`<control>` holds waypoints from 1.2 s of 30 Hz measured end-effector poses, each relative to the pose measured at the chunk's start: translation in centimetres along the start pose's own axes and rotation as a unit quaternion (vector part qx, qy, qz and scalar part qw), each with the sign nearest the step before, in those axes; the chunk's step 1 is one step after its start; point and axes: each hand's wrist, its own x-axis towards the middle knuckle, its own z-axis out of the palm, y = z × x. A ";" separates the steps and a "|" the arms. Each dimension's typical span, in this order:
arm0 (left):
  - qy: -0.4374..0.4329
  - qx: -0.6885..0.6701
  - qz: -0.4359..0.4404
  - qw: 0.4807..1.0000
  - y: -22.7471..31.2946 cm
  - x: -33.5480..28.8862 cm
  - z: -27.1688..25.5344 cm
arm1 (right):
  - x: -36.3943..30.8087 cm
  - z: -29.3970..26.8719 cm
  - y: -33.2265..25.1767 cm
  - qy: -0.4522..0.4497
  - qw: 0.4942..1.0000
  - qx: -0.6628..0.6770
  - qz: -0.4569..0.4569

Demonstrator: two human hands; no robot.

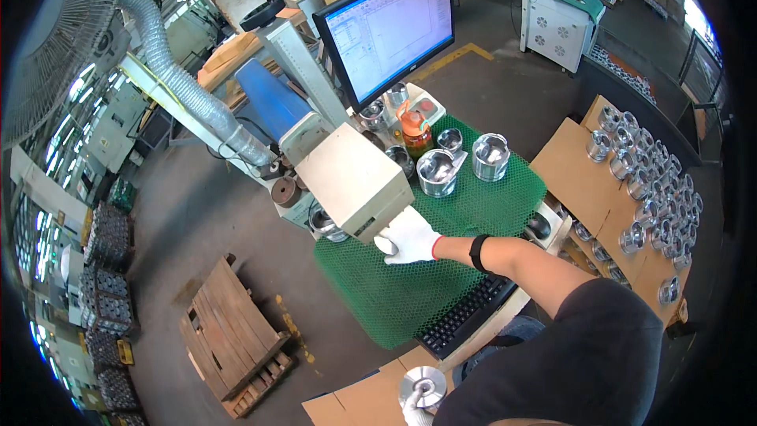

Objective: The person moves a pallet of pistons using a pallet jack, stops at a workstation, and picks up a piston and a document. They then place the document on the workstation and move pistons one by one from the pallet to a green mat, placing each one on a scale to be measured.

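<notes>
My right hand, in a white glove with a red cuff edge, reaches to the near lower corner of a beige box-shaped machine head. The box hides part of its fingers, so whether they grip anything does not show. Low in the picture, my left hand, also white-gloved, holds a silver metal piston with its round face up. Beneath the machine head, another piston is partly visible. Farther along the green mesh mat stand two larger pistons, one beside the other.
An orange-capped bottle stands behind the pistons, below a lit monitor. A black keyboard lies along the mat's near edge. Rows of pistons stand on cardboard at right. A wooden pallet lies on the floor.
</notes>
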 end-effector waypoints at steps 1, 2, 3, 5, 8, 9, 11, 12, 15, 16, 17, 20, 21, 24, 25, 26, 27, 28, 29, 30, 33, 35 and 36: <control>-0.012 -0.016 -0.009 1.000 0.3 -0.5 1.5 | 0.0 -0.2 -0.3 0.014 1.000 -0.021 0.009; -0.038 0.187 0.045 0.981 1.5 3.9 -2.2 | 0.1 -0.4 -0.5 0.027 0.999 -0.039 0.013; -0.038 0.180 0.102 0.978 1.7 9.9 -8.8 | -0.1 -1.1 -0.8 0.046 0.999 -0.027 0.011; -0.092 0.118 0.138 0.979 2.1 11.0 -7.5 | -4.0 -1.8 -1.3 0.090 0.996 -0.009 0.011; -0.076 0.224 0.152 0.960 3.7 10.3 -4.6 | -11.3 -1.7 -3.1 0.097 0.995 0.016 -0.012; -0.099 0.245 0.157 0.952 4.1 10.1 -4.0 | -14.2 -1.2 -3.3 0.079 0.996 0.029 -0.002; -0.117 0.252 0.177 0.944 4.3 7.5 -0.5 | -19.2 -0.9 -3.1 0.034 0.997 0.059 0.029; -0.101 0.245 0.200 0.943 4.1 5.8 1.2 | -20.8 -0.9 -2.8 0.006 0.996 0.076 0.050; -0.120 0.232 0.184 0.948 4.1 4.5 2.8 | -24.3 -1.2 -1.6 0.059 0.989 0.085 0.110; -0.156 0.206 0.178 0.950 4.1 2.5 4.9 | -25.0 -0.3 -1.0 0.081 0.985 0.087 0.128; -0.166 0.213 0.191 0.944 4.3 2.7 5.3 | -25.0 0.2 -1.0 0.081 0.977 0.108 0.164; -0.178 0.155 0.187 0.954 4.2 0.8 8.8 | -25.3 -0.2 -1.1 0.070 0.940 0.207 0.263; -0.197 0.130 0.178 0.955 4.0 0.0 9.5 | -25.5 -0.8 -1.2 0.057 0.936 0.217 0.270; -0.207 0.148 0.195 0.947 3.3 -1.8 9.7 | -27.2 -1.2 -2.9 0.048 0.917 0.264 0.297; -0.202 0.145 0.195 0.949 3.1 -2.1 9.9 | -27.6 -1.3 -2.9 0.042 0.917 0.265 0.295; -0.215 0.132 0.188 0.949 2.8 -2.2 10.0 | -28.2 -1.3 -2.9 0.029 0.920 0.259 0.293; -0.228 0.119 0.182 0.949 2.5 -2.4 10.1 | -28.7 -1.3 -2.8 0.017 0.923 0.253 0.289; -0.224 0.117 0.181 0.951 2.2 -2.8 10.4 | -29.1 -1.1 -2.7 0.012 0.923 0.253 0.289; -0.214 0.075 0.170 0.959 2.0 -3.3 10.8 | -29.3 -1.2 -2.5 0.011 0.903 0.301 0.307; -0.203 0.034 0.161 0.965 1.7 -3.6 11.0 | -29.4 -1.2 -2.4 0.010 0.880 0.348 0.324; -0.191 0.016 0.152 0.970 0.7 -4.2 11.0 | -29.5 -1.8 -2.5 -0.015 0.820 0.461 0.338; -0.185 0.005 0.147 0.972 0.2 -4.7 11.2 | -28.8 -2.6 -2.7 -0.044 0.761 0.552 0.338; -0.184 -0.005 0.146 0.972 0.0 -4.6 11.2 | -27.9 -3.4 -3.0 -0.047 0.761 0.553 0.335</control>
